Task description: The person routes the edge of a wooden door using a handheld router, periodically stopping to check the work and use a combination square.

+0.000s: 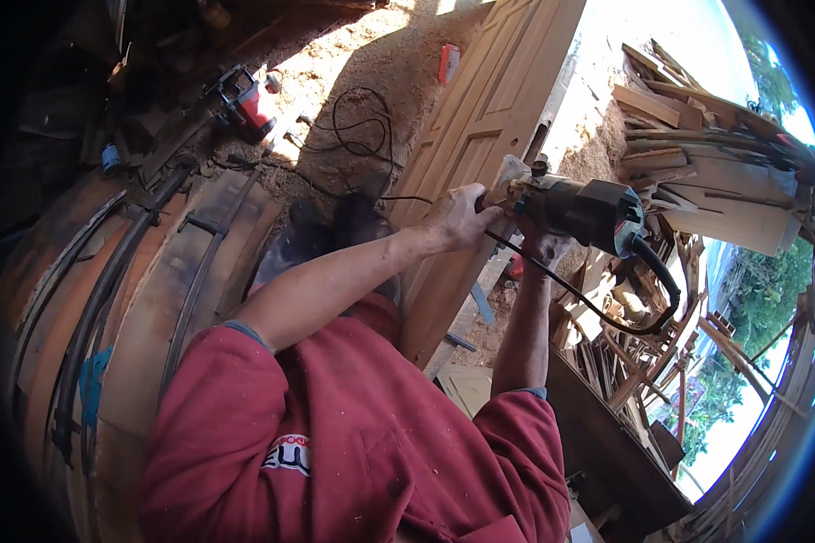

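Note:
A black, corded power tool that looks like a router [589, 213] lies sideways over the edge of a panelled wooden door [466, 154]. My left hand [465, 217] is closed at the pale base end of the router, its thumb and fingers bent in against it. From below, my right hand [552, 246] grips the router's body, which hides most of the fingers. A black cord [672, 290] leaves the router's rear, loops down and runs back beneath my left hand across the door. Slots are cut into the door's narrow edge near the tool.
To the left, wide boards [145, 317] are held in long bar clamps [109, 290]. A red and black power tool [247, 104] rests on the sawdust-covered floor beside coiled cable [362, 127]. A small red box [449, 63] is near the door. Scrap wood [688, 154] is heaped on the right.

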### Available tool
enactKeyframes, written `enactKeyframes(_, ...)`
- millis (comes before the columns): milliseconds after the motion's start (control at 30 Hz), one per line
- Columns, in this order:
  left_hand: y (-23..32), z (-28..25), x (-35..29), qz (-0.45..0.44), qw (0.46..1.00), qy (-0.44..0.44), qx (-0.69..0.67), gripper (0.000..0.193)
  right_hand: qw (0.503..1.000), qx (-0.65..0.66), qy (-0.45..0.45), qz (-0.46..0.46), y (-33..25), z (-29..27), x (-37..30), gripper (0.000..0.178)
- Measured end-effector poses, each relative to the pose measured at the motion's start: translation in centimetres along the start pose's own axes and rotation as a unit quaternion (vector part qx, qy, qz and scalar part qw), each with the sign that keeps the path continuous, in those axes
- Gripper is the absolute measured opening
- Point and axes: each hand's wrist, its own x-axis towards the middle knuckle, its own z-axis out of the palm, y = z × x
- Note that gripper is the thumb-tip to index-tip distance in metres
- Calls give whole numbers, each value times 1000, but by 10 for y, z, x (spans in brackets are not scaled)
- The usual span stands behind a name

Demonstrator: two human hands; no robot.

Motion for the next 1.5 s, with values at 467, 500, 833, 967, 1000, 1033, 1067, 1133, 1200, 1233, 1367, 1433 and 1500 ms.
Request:
enactKeyframes(467,-31,25,9,105,988,32,-111,70,982,168,6,89,-5,0,2,52)
enactKeyframes(500,-31,30,12,161,976,65,-133,74,939,311,30,140,-5,1,4,54)
enactKeyframes(833,-23,13,16,129,978,-22,-160,75,909,384,61,149,-14,-1,5,54)
enactKeyframes(967,-23,18,16,125,982,19,-141,59,932,337,22,129,-2,-1,-3,74)
enactKeyframes(1000,-24,18,15,122,982,17,-142,59,932,336,20,133,-2,-4,-3,74)
enactKeyframes(1033,-25,18,15,108,985,18,-136,57,997,70,1,11,-1,-6,-3,64)
enactKeyframes(1067,-24,15,15,96,987,21,-129,56,999,28,6,-14,-6,-3,0,60)
enactKeyframes(1133,-23,15,11,104,985,27,-137,53,996,-64,18,-58,-15,-3,1,54)
enactKeyframes(1200,-23,24,12,116,983,68,-123,53,974,199,48,100,-27,-3,4,57)
enactKeyframes(1233,-25,28,14,112,983,70,-125,52,958,244,58,140,-34,-5,5,61)
enactKeyframes(1367,-17,14,11,82,987,32,-135,49,960,244,67,119,-7,5,0,60)
enactKeyframes(1433,-17,21,9,87,986,53,-129,49,966,217,82,113,-3,6,-2,62)
enactKeyframes(1500,-16,22,9,94,985,80,-123,50,956,259,67,118,-13,2,0,66)
